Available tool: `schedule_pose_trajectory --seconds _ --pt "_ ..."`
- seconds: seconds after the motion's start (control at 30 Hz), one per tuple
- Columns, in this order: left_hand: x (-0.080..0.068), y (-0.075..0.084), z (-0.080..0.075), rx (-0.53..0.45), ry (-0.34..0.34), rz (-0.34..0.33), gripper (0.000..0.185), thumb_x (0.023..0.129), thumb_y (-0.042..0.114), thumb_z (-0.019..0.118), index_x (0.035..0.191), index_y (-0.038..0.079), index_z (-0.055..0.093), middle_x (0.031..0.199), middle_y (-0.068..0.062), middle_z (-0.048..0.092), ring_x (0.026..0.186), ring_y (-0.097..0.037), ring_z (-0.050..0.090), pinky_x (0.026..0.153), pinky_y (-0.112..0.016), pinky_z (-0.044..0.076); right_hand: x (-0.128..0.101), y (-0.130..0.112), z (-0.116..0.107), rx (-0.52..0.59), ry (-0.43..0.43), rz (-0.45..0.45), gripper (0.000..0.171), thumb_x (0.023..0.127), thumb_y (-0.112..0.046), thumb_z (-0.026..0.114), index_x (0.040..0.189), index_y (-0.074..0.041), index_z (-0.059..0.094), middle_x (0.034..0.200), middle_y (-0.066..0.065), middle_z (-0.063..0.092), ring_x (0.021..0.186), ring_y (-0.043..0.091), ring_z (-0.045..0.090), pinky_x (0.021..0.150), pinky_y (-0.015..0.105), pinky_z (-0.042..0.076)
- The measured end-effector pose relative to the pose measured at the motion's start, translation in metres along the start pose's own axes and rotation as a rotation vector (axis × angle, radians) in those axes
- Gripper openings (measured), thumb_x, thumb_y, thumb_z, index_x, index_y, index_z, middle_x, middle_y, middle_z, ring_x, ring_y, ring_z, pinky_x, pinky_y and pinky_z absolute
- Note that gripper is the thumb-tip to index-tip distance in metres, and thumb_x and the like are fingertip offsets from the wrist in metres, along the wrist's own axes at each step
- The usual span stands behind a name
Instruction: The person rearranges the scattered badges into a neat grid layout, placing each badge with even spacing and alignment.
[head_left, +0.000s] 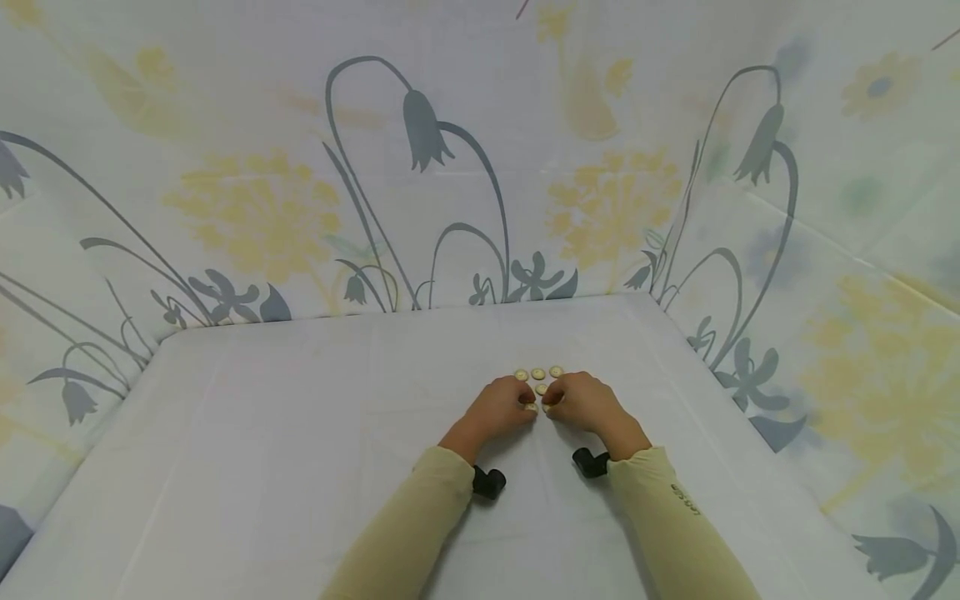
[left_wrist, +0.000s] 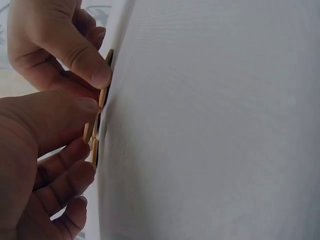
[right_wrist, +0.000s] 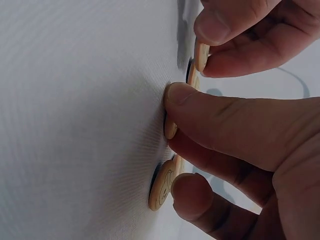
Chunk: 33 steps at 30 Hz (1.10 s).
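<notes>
Several small round wooden discs lie on the white-covered table (head_left: pixel 285 450). Three form a far row, including a wooden disc (head_left: pixel 537 374) in its middle, and another disc (head_left: pixel 541 389) lies just nearer. My left hand (head_left: pixel 501 410) pinches a wooden disc (right_wrist: pixel 201 55) between thumb and finger, tilted on edge close to the cloth. Beside it, my right hand (head_left: pixel 588 407) grips another wooden disc (right_wrist: pixel 171 127) by its edges at the table surface. A disc with a line-drawn face (right_wrist: pixel 162 185) shows below the right hand's fingers in the right wrist view.
A floral-patterned sheet (head_left: pixel 480 192) hangs behind the table and along its sides. Black wrist devices (head_left: pixel 489 483) are worn on both forearms, below light sleeves (head_left: pixel 412 525). At the far left edge stands a grey object (head_left: pixel 11 533), partly cut off.
</notes>
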<state>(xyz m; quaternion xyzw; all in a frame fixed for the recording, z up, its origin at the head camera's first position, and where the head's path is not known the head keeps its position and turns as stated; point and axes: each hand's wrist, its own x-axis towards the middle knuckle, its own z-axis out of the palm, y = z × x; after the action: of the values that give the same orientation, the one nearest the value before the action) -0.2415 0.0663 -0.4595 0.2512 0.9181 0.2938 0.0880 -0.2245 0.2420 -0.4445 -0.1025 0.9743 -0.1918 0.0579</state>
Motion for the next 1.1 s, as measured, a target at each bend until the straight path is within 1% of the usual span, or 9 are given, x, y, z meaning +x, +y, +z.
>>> schedule_pose_trajectory --seconds 0.17,0.43,0.6,0.87,1.1 --pt "0.0007 0.0017 0.0024 0.040 -0.007 -0.007 0.021 0.087 0.020 0.069 0.105 0.010 0.073 0.103 -0.002 0.069 0.095 -0.016 0.064 0.086 -0.031 0.050 -0.0002 -0.0009 0.0003 -0.002 -0.003 -0.012 0.015 0.081 -0.021 0.076 0.096 -0.020 0.077 0.097 -0.004 0.074 0.093 0.019 0.066 0.080 0.041 0.051" --pt "0.0016 0.0037 0.0023 0.083 -0.017 0.032 0.016 0.087 0.018 0.070 0.101 0.010 0.073 0.092 0.000 0.068 0.081 -0.011 0.058 0.078 -0.027 0.049 -0.0004 -0.0012 -0.0011 -0.006 0.004 -0.014 0.015 0.081 -0.021 0.076 0.096 -0.020 0.077 0.096 -0.005 0.074 0.095 0.019 0.067 0.081 0.042 0.051" --pt "0.0012 0.0042 0.0024 0.083 -0.024 0.028 0.016 0.087 0.018 0.070 0.101 0.010 0.073 0.089 0.001 0.068 0.078 -0.010 0.057 0.075 -0.026 0.048 -0.0013 -0.0011 -0.0003 -0.008 0.003 -0.010 0.015 0.081 -0.020 0.076 0.096 -0.020 0.077 0.097 -0.004 0.074 0.095 0.020 0.067 0.082 0.042 0.051" --pt "0.0007 0.0037 0.0029 0.079 -0.014 0.026 0.015 0.086 0.015 0.070 0.100 0.010 0.073 0.090 0.000 0.068 0.080 -0.011 0.057 0.076 -0.027 0.048 -0.0021 -0.0010 0.0014 -0.026 0.008 0.006 0.016 0.082 -0.021 0.075 0.098 -0.019 0.077 0.099 -0.003 0.074 0.096 0.021 0.067 0.082 0.042 0.051" --pt "0.0000 0.0037 0.0022 0.071 -0.014 0.008 0.017 0.088 0.016 0.068 0.103 0.010 0.073 0.095 -0.001 0.069 0.085 -0.014 0.060 0.082 -0.029 0.049 -0.0016 -0.0028 0.0013 -0.064 0.026 0.021 0.015 0.083 -0.024 0.075 0.097 -0.019 0.077 0.098 -0.004 0.074 0.093 0.020 0.067 0.078 0.041 0.052"
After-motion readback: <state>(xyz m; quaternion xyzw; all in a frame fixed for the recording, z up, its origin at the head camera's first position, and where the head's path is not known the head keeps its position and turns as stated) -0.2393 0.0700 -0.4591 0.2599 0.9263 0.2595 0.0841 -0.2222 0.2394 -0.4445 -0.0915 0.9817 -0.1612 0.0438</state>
